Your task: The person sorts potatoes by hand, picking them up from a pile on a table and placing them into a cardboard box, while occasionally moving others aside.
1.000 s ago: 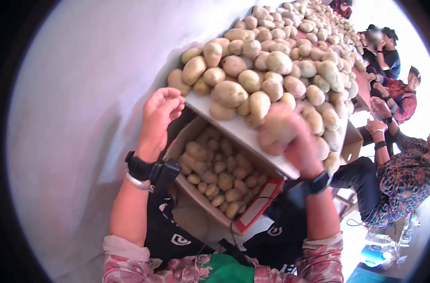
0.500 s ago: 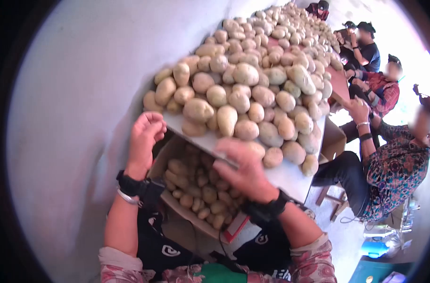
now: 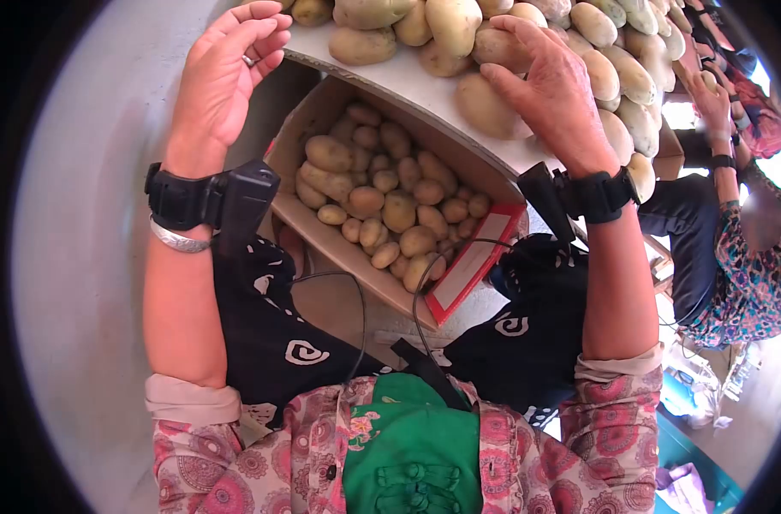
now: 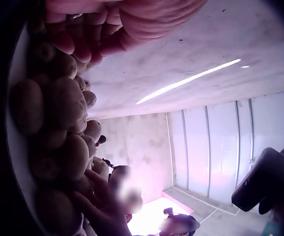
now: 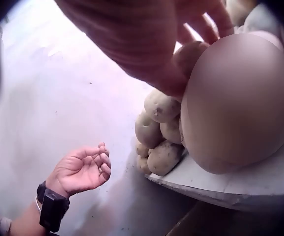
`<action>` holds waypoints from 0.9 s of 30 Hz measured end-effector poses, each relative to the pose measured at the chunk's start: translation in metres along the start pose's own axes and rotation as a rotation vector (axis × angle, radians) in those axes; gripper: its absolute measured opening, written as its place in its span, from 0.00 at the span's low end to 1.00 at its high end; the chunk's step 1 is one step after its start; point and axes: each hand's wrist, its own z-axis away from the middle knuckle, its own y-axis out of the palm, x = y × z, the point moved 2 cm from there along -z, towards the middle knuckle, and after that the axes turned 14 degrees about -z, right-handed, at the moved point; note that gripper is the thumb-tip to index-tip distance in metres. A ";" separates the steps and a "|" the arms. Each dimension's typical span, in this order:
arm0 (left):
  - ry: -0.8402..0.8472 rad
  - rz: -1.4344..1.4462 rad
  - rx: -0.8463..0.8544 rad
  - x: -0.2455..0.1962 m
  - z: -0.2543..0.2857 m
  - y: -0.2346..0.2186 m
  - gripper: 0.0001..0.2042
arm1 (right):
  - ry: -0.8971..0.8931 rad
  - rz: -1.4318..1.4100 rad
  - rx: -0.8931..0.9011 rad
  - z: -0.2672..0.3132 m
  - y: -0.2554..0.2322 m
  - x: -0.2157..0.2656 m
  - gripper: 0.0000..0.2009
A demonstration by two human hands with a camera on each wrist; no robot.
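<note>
Potatoes lie heaped on a white tabletop. The right hand is at the table's front edge, its thumb and fingers around a potato; a larger potato lies just below the thumb. In the right wrist view that large potato fills the foreground beside the right hand. Raised at the table's left corner, the left hand holds nothing, its fingers loosely bent. The left hand shows at the top of the left wrist view.
A cardboard box of smaller potatoes sits below the table edge, a red-and-white flap at its right. A pale wall stands at left. Another person in a patterned shirt sits at right. Cables hang over the lap.
The head view has tilted down, bringing the box and lap further into view. From above the box, the right hand has moved back to the potatoes on the table. The left hand remains raised and loosely bent.
</note>
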 end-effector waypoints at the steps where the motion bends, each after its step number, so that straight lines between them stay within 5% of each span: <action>1: 0.001 0.006 0.008 0.000 0.000 0.001 0.11 | 0.095 -0.048 0.044 -0.001 0.000 -0.001 0.23; 5: 0.021 0.006 0.040 -0.007 0.006 0.014 0.10 | -0.014 0.069 -0.029 -0.003 0.005 -0.006 0.23; 7: 0.014 0.008 0.021 -0.010 0.008 0.016 0.10 | 0.115 0.005 -0.009 -0.004 0.005 -0.007 0.22; 19: 0.005 0.049 -0.114 -0.024 0.018 0.015 0.10 | 0.129 -0.168 -0.124 -0.006 -0.006 -0.004 0.22; 21: -0.033 0.039 -0.139 -0.026 0.019 0.015 0.10 | 0.493 -0.573 -0.095 -0.008 -0.020 0.002 0.19; 22: -0.021 0.045 -0.125 -0.024 0.018 0.013 0.10 | 0.491 -0.574 -0.095 -0.010 -0.024 0.002 0.19; 24: -0.010 0.030 -0.118 -0.024 0.016 0.011 0.10 | 0.559 -1.281 -0.227 -0.010 -0.025 0.000 0.16; 25: -0.009 0.016 -0.103 -0.021 0.018 0.012 0.10 | 0.602 -1.416 -0.238 -0.007 -0.026 0.000 0.15; 27: -0.006 0.048 -0.087 -0.018 0.018 0.011 0.10 | 0.549 -1.583 -0.115 -0.001 -0.027 -0.004 0.18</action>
